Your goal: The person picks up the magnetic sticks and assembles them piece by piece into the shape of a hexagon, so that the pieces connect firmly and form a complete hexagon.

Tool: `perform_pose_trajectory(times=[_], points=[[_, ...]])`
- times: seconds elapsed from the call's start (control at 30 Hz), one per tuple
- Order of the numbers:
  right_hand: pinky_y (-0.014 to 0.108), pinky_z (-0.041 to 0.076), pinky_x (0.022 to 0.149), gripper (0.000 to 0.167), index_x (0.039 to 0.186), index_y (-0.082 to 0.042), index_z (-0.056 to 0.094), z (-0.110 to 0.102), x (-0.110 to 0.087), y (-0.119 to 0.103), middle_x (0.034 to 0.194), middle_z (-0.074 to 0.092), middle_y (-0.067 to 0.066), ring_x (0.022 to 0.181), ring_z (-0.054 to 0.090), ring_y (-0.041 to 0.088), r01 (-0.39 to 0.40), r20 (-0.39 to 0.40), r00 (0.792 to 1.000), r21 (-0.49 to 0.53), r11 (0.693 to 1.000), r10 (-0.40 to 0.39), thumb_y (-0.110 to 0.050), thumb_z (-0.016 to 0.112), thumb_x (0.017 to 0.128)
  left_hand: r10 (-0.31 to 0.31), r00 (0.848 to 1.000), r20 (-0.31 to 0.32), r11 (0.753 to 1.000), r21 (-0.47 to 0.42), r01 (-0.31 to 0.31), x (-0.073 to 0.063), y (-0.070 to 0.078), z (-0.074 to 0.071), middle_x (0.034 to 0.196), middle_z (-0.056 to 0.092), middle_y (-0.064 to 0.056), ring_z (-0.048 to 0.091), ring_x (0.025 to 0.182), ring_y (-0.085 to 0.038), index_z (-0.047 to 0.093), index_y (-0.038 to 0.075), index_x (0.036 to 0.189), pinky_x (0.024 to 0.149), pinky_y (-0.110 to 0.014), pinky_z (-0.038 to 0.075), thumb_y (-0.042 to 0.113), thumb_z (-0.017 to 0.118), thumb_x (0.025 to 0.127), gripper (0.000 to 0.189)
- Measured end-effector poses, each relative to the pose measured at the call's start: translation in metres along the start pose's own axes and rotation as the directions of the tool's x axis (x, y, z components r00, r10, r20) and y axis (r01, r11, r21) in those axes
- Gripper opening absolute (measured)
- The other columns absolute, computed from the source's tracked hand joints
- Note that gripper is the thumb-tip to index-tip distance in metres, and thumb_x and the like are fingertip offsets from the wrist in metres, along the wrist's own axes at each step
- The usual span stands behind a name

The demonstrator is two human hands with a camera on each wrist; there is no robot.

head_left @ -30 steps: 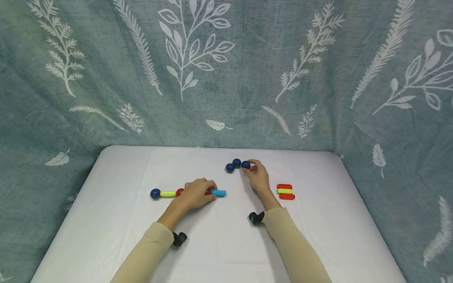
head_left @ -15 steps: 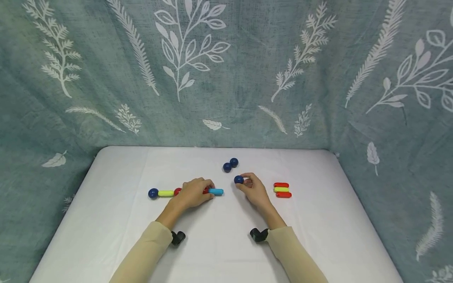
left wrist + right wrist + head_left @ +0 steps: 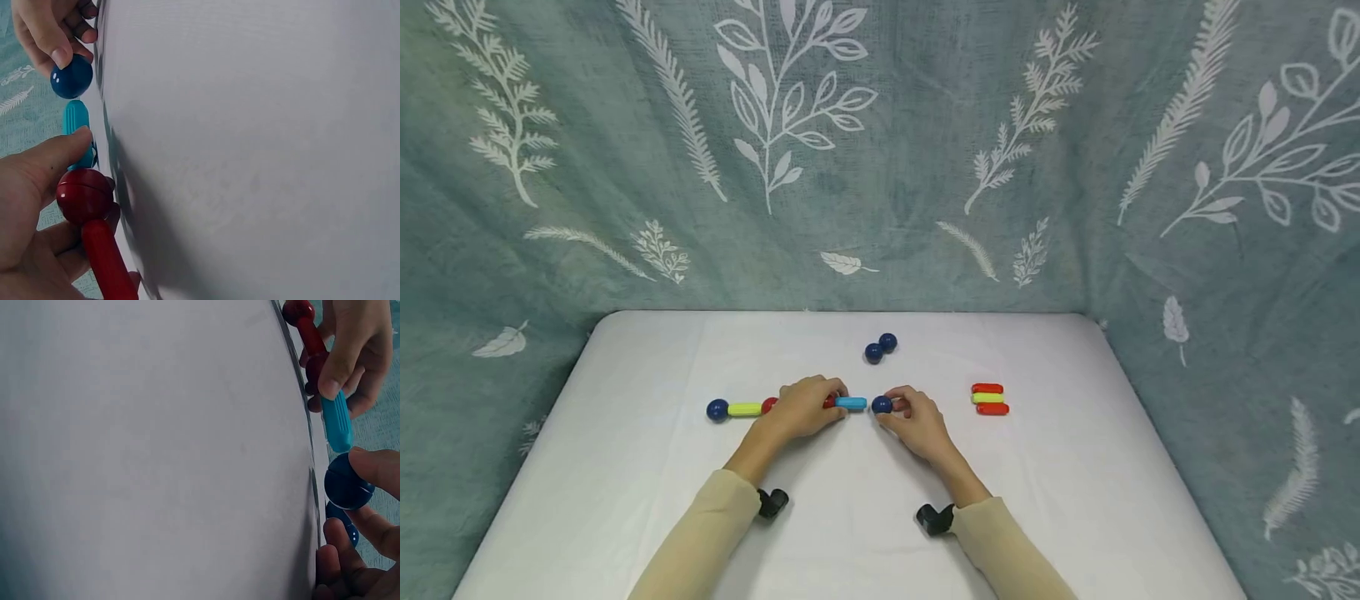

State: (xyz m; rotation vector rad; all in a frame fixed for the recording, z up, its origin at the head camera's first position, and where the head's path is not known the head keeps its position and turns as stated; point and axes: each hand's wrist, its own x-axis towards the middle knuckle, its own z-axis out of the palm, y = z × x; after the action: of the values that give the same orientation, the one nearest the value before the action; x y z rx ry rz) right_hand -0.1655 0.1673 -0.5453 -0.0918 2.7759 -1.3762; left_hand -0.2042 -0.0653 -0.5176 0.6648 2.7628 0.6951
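Observation:
A row of joined toy pieces lies across the table: a dark blue ball [image 3: 717,410], a yellow-green rod [image 3: 745,410], red balls with a red rod [image 3: 107,259] between them, and a light blue rod [image 3: 852,403] at the right end. My left hand [image 3: 805,407] grips this row near its right end, thumb on the light blue rod by a red ball [image 3: 85,195], and covers its middle in the head view. My right hand [image 3: 917,423] pinches another dark blue ball [image 3: 348,481] between thumb and fingers, a small gap off the light blue rod's free end.
Two dark blue balls [image 3: 880,347] sit side by side toward the back of the white table [image 3: 647,358]. To the right lie two red rods with a yellow-green rod [image 3: 988,398] between them. A patterned green cloth [image 3: 910,267] hangs behind the table.
My right hand has carried one dark blue ball from beside the other two, toward me and leftward, up to the light blue rod's end. My left hand keeps its grip on the row.

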Motion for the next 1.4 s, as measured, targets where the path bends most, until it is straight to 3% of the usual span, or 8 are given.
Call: perform_pose_trajectory(times=[0.3,0.73,0.97,1.23,1.4], points=[[0.043,0.033,0.079,0.033,0.116,-0.018,0.069,0.006,0.004,-0.006,0.100,0.067,0.000,0.087,0.053,0.021,0.026,0.015,1.000,-0.066,0.998,-0.025,-0.030,0.079,0.086,0.016,1.000,0.001,1.000,-0.006,-0.016,-0.002,0.000,-0.004,0.092,0.061,0.005,0.055,0.087,-0.016,0.069,0.025,0.108,0.079,-0.053,0.045,0.031,0.075,0.091,0.019],[0.043,0.035,0.076,0.034,0.116,-0.015,0.069,0.005,0.009,-0.005,0.095,0.067,0.001,0.084,0.056,0.020,0.075,0.010,0.997,-0.063,0.995,-0.074,-0.028,0.079,0.087,0.045,0.999,-0.008,0.998,0.050,-0.044,0.003,0.012,0.009,0.114,0.064,-0.001,0.058,0.107,-0.024,0.067,0.024,0.122,0.085,-0.056,0.043,0.036,0.072,0.093,0.031],[0.045,0.036,0.077,0.035,0.117,-0.015,0.070,0.006,0.012,-0.009,0.094,0.067,-0.002,0.084,0.058,0.019,0.088,0.014,0.996,-0.055,0.995,-0.088,-0.031,0.078,0.087,0.040,0.999,-0.032,0.996,0.084,-0.037,0.009,0.015,0.012,0.110,0.063,0.000,0.058,0.105,-0.024,0.068,0.023,0.122,0.086,-0.054,0.044,0.038,0.070,0.094,0.031],[0.044,0.033,0.077,0.038,0.119,-0.015,0.069,0.007,0.013,-0.010,0.092,0.066,-0.005,0.083,0.056,0.017,0.058,0.042,0.998,-0.065,0.996,-0.055,-0.033,0.078,0.087,0.028,0.999,-0.018,0.997,0.066,-0.027,0.008,0.018,0.011,0.112,0.064,-0.001,0.058,0.106,-0.024,0.070,0.022,0.118,0.087,-0.055,0.044,0.036,0.068,0.096,0.027],[0.038,0.041,0.073,0.040,0.121,-0.013,0.067,0.002,0.013,-0.011,0.093,0.065,-0.002,0.082,0.055,0.018,0.038,0.068,0.997,-0.008,0.999,-0.038,-0.032,0.079,0.087,0.036,0.999,-0.029,0.998,0.055,-0.034,0.008,0.018,0.009,0.111,0.065,-0.001,0.059,0.106,-0.025,0.071,0.021,0.117,0.086,-0.055,0.045,0.035,0.069,0.095,0.026]])
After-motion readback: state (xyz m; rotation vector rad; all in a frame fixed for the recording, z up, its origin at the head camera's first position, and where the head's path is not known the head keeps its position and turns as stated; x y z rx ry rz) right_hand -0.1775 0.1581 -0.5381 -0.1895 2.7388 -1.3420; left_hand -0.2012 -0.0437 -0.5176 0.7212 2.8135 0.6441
